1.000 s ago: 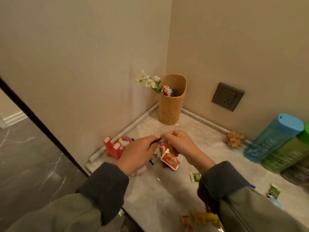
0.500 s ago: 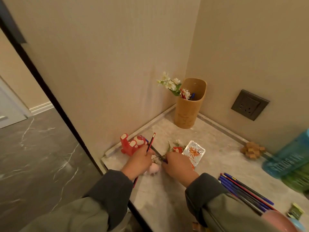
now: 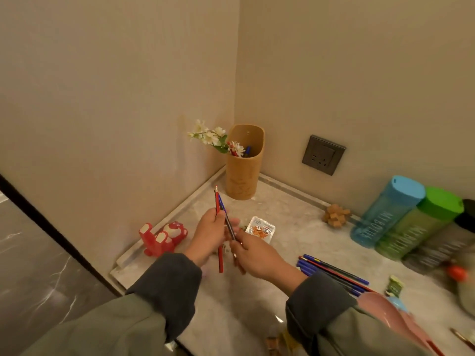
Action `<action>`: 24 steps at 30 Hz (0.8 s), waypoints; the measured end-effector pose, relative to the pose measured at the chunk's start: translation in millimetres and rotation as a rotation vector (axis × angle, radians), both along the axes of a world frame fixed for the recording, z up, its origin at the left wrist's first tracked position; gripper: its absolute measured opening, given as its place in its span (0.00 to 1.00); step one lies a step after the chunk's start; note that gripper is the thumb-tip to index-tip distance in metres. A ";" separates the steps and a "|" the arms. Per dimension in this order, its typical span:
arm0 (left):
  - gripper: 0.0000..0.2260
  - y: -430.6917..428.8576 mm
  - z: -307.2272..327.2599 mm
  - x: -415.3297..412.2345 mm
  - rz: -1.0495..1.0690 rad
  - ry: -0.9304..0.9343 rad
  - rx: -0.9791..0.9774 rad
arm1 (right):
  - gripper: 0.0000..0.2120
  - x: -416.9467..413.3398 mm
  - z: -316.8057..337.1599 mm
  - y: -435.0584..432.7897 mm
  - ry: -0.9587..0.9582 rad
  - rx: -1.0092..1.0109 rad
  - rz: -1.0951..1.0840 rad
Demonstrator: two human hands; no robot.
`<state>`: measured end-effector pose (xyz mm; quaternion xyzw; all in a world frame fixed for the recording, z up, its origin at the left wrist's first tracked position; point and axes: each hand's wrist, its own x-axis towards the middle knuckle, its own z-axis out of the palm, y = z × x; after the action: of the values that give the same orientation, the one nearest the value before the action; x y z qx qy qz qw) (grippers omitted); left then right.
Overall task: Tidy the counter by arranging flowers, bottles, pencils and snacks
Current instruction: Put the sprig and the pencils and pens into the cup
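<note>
Fingers of left hand were curled round a red pencil and a blue pencil. Their tips stuck out at 12 o'clock, and the red tail stuck out below the palm at 6. Right hand pinched a dark pencil by its lower end, its upper end crossing the left fingers. Pencil holder stood at 12 o'clock. Loose pencils lay on the counter at 3 o'clock of the right hand.
</note>
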<state>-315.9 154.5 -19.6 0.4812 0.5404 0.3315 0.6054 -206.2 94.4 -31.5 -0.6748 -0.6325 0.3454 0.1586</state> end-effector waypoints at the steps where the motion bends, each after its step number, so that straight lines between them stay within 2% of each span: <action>1: 0.12 -0.2 1.3 7.6 -0.016 -0.014 0.001 | 0.13 5.7 2.1 -4.9 0.005 -0.025 0.007; 7: 0.10 -17.5 -1.0 55.3 -0.196 -0.044 0.048 | 0.10 54.2 12.7 -31.8 -0.015 -0.149 -0.030; 11: 0.11 -25.0 -11.2 82.4 -0.298 -0.010 0.023 | 0.08 98.4 7.6 -49.6 -0.264 -0.109 -0.246; 15: 0.10 -40.5 -16.3 94.5 -0.431 -0.001 -0.057 | 0.13 132.3 -7.7 -67.5 -0.419 -0.039 -0.424; 19: 0.10 -52.3 -19.8 104.9 -0.512 0.045 -0.100 | 0.17 147.8 -23.0 -72.0 -0.544 -0.057 -0.394; 24: 0.11 -58.6 -22.3 110.9 -0.554 0.093 -0.121 | 0.14 156.7 -36.1 -72.8 -0.634 -0.053 -0.353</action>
<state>-205.0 95.8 -41.9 0.5882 0.4344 0.0981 0.6751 -49.4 21.6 -67.6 -0.8510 -0.5150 0.1028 -0.0056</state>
